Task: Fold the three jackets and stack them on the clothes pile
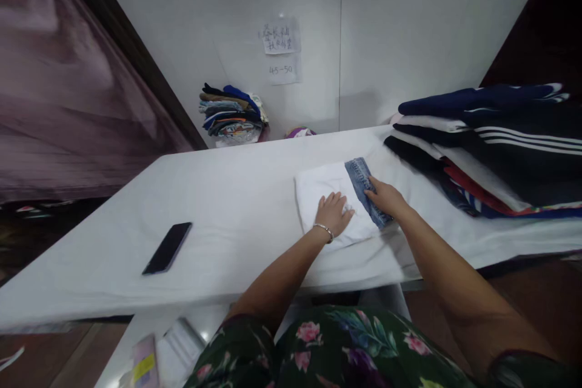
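A folded garment [322,185], white with a blue denim band [361,182] along its right side, lies on the table in front of me. My left hand [334,213] rests on the white part, palm down with the fingers stretched out; a silver bracelet circles that wrist. At the denim band, my right hand [385,197] has its thumb and fingers closed on the edge. The fingertips under the band are hidden.
A white cloth covers the table [227,194]. A black phone [168,248] lies at left. To the right rises a pile of folded clothes [491,151]; a smaller clothes stack [231,112] stands beyond the far edge. Handwritten paper notes [280,36] hang on the wall.
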Demonstrator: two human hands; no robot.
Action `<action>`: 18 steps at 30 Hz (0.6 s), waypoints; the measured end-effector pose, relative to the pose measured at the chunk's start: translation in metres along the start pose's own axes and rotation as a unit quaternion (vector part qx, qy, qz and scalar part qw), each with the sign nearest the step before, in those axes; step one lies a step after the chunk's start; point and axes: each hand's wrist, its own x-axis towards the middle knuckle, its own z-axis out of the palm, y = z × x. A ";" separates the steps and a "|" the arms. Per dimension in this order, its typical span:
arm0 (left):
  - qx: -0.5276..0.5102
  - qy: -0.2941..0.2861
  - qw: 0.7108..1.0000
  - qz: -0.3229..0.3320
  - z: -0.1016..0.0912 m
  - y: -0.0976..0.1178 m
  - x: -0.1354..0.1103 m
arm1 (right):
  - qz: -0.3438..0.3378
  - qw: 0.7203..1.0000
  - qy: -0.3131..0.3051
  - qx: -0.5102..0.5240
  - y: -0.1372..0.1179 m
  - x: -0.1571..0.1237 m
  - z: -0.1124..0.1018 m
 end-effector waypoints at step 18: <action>0.102 -0.022 0.992 -0.072 0.009 -0.028 -0.005 | -0.214 0.969 0.077 -0.092 -0.069 0.014 -0.005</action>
